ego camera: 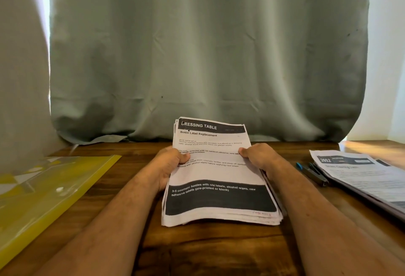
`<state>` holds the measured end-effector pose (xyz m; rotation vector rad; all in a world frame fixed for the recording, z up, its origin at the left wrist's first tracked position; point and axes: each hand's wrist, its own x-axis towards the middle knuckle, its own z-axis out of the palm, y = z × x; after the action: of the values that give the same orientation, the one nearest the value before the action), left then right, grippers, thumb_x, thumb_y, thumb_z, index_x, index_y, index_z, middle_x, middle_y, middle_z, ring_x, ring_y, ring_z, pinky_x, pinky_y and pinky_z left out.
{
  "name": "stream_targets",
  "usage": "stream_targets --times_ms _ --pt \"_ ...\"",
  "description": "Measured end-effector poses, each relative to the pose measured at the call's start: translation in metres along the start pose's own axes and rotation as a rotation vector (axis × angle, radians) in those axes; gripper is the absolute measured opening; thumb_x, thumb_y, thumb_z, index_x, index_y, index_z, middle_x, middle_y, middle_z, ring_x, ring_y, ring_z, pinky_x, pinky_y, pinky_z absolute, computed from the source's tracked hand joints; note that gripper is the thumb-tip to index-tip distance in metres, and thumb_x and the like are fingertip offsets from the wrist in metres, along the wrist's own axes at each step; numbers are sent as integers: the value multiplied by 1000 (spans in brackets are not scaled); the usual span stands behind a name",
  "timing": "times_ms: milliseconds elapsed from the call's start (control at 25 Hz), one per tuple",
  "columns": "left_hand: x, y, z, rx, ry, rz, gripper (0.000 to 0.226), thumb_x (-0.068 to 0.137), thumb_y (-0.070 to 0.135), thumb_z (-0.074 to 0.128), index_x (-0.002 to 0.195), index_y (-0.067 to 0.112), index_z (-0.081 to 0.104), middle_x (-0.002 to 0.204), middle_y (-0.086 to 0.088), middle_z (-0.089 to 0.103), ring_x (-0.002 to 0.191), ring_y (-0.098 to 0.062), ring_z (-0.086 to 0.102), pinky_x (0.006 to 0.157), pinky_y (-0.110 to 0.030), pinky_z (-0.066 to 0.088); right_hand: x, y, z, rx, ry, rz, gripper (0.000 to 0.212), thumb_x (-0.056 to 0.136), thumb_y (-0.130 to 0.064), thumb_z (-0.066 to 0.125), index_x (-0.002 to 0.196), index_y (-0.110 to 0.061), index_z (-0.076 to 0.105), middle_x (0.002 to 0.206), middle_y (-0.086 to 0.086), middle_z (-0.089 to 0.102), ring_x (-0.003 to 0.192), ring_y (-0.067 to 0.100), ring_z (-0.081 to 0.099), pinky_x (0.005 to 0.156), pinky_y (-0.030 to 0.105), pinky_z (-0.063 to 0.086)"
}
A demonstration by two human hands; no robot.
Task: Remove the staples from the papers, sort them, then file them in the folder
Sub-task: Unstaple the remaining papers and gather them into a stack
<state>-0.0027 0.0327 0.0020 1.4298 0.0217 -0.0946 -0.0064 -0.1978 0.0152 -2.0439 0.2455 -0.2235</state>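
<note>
A thick stack of printed papers (217, 172), its top sheet headed "DRESSING TABLE", is held tilted above the middle of the wooden table (197, 249). My left hand (168, 166) grips the stack's left edge, thumb on the top sheet. My right hand (258, 157) grips the right edge the same way. The stack's near end sags toward the table. A yellow see-through folder (43, 192) with a snap button lies flat at the left. A second pile of papers (359, 174) lies at the right. A dark tool with a blue tip (311, 172), perhaps the staple remover, sits beside that pile.
A grey-green curtain (208, 56) hangs right behind the table's far edge. Bright window light shows at both sides. Bare wood lies between the folder and my left arm and in front of the stack.
</note>
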Motion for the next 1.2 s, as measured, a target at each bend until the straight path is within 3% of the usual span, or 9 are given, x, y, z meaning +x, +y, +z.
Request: stream_targets --times_ms 120,200,280,480,640,760,880,1000,1200 --pt "2 3 0 -64 5 43 34 97 -7 48 125 9 61 112 -17 74 91 -36 73 64 -41 62 -1 0 0 123 -118 39 32 94 -37 65 110 -10 66 94 5 76 81 25 74 79 36 58" --pt "3 4 -1 -96 35 61 33 97 -6 49 123 10 61 111 -17 74 84 -34 73 57 -38 61 -7 -3 -3 193 -184 60 30 90 -34 71 106 -9 68 88 7 77 78 28 75 79 41 59" --pt "3 7 -4 -134 41 60 32 96 -3 51 124 9 61 113 -19 73 82 -34 74 59 -41 61 -12 -7 -6 258 -219 59 26 87 -22 75 105 -6 68 88 9 77 78 30 75 75 42 60" --pt "-12 12 -4 -157 -207 28 28 98 7 52 122 7 65 116 -20 72 97 -37 71 80 -51 60 -14 -12 -10 458 -6 -116 16 90 -15 71 104 -9 68 88 1 75 73 19 73 54 25 55" --pt "-10 10 5 13 0 277 33 94 -7 57 118 14 64 111 -10 75 93 -26 74 76 -40 61 -17 -17 -12 513 -56 -293 28 86 -13 74 113 -16 67 105 1 76 89 23 74 83 43 60" --pt "-9 14 8 82 106 492 33 96 -2 58 107 29 63 112 0 74 100 -20 72 89 -45 59 -18 -24 -4 362 42 -428 31 86 -14 75 115 -20 68 110 -4 74 99 19 70 93 46 55" --pt "-9 14 15 151 152 649 33 97 6 60 109 36 61 115 6 72 107 -16 69 95 -47 57 -23 -30 3 324 185 -571 31 89 -16 72 119 -21 66 114 -5 72 103 15 68 94 43 55" --pt "-10 14 19 96 166 693 32 97 7 60 124 25 61 115 6 72 108 -14 69 95 -45 57 -29 -34 3 302 250 -640 32 92 -20 68 123 -21 61 117 -7 69 102 10 65 87 32 56" --pt "-16 21 15 -30 71 644 14 93 19 68 106 23 69 103 -2 78 97 -23 74 91 -49 58 -30 -33 0 362 252 -642 25 86 -35 74 107 -34 61 104 -12 72 93 10 71 85 39 59"
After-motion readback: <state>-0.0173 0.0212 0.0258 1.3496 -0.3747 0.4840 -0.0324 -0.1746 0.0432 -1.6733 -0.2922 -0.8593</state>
